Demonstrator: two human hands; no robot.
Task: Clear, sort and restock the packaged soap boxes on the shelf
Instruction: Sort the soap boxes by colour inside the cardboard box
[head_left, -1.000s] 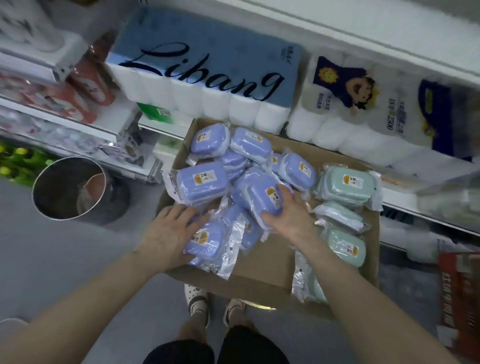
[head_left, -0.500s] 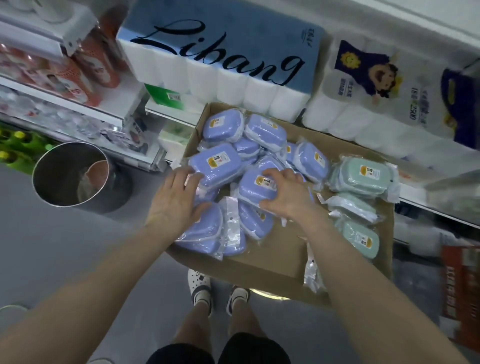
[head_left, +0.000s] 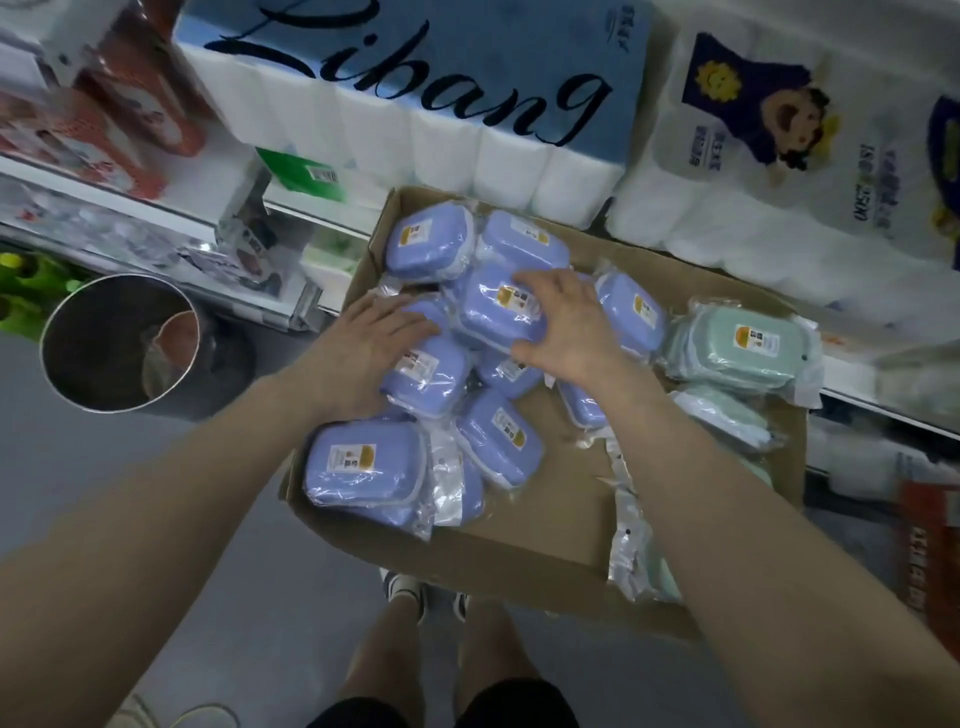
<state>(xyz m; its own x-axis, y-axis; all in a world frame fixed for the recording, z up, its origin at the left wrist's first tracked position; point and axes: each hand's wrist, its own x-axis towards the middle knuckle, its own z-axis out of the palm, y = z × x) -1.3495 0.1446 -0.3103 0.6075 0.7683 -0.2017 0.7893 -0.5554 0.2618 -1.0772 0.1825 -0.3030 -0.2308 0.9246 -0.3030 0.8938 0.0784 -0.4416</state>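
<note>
— What has the right grip (head_left: 566, 332) got?
— Its fingers curl round a purple soap box (head_left: 493, 317) atop the pile (head_left: 363, 467). At its nine o'clock, the left grip (head_left: 363, 353) lies flat on the pile, fingers straight.
— And the carton (head_left: 545, 551)?
— It holds the purple pile, and green soap boxes (head_left: 737, 348) at three o'clock.

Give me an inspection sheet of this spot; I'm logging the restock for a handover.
Surface: cardboard tray, bare at its near middle.
Job's things: blue boxes heaped at the left, green boxes at the right, all in clear wrap.
Clutter: nothing seen.
Grippers: left hand flat on the blue boxes; right hand grips the top blue box.
Cables: nothing seen.
Surroundings: paper-roll packs behind the tray, metal bin on the floor at left.
</note>
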